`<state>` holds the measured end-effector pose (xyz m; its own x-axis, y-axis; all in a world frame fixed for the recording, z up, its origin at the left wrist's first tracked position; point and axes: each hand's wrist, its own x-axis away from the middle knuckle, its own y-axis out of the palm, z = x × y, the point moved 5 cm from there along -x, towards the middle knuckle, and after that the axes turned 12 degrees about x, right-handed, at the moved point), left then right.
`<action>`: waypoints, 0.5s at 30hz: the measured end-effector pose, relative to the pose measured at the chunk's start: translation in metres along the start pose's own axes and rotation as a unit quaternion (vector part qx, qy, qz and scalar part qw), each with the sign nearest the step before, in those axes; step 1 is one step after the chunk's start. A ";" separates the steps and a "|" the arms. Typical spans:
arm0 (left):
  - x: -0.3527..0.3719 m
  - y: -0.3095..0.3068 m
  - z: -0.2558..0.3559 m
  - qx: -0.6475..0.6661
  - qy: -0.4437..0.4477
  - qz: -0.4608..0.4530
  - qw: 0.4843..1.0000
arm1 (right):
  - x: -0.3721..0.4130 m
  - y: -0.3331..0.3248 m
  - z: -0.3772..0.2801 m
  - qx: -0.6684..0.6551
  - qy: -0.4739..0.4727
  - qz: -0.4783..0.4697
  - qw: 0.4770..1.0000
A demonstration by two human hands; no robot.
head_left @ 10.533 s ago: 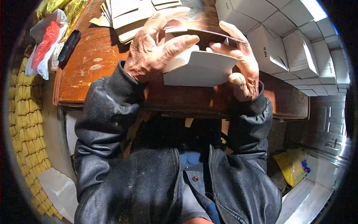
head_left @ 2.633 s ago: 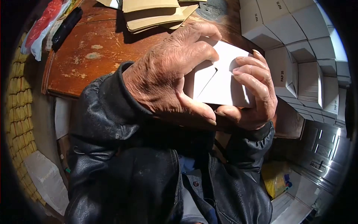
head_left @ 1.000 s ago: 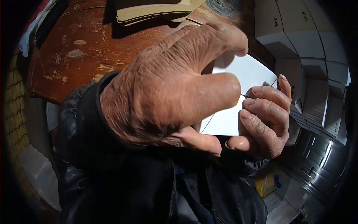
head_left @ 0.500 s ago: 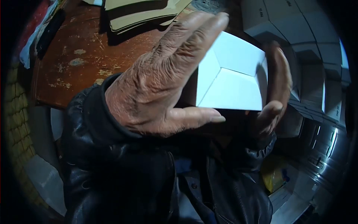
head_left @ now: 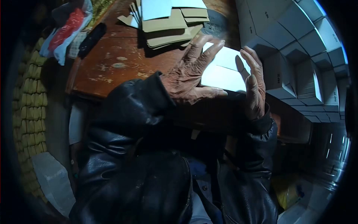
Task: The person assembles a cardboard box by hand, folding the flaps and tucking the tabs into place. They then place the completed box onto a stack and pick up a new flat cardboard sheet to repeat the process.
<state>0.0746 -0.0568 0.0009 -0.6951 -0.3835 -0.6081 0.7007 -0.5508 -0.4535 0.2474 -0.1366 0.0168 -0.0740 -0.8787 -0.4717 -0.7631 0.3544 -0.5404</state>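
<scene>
A white card box piece point(head_left: 225, 76), brightly lit, stands between my two hands over the table's near edge. My left hand point(head_left: 194, 72) lies along its left side, fingers stretched forward and thumb apart along the near edge. On the right side, my right hand point(head_left: 255, 82) is raised with its fingers and thumb spread. Both hands frame the piece from its sides. The undersides of the fingers and the far side of the piece are partly hidden.
Flat brown and white card pieces point(head_left: 164, 28) are stacked on the worn wooden table point(head_left: 108, 69). White boxes point(head_left: 279, 71) are piled at the right. A dark long object point(head_left: 91, 39) and a plastic bag point(head_left: 69, 31) lie at the upper left.
The view has shifted, showing more of the card stack and white boxes. My hands and the white piece appear smaller and farther forward, with my right hand's fingers more upright.
</scene>
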 end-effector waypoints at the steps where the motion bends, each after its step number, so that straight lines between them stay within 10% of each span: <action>1: 0.001 0.000 0.000 -0.001 -0.014 -0.014 1.000 | 0.001 0.002 0.000 -0.024 0.006 0.002 1.000; 15: -0.004 -0.016 -0.008 0.092 -0.091 0.011 0.991 | 0.021 -0.013 -0.001 -0.055 -0.004 -0.018 0.998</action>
<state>0.0676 -0.0406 0.0057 -0.7092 -0.5150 -0.4815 0.6862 -0.6608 -0.3040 0.2546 -0.1599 0.0147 -0.0403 -0.8876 -0.4588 -0.8307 0.2849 -0.4782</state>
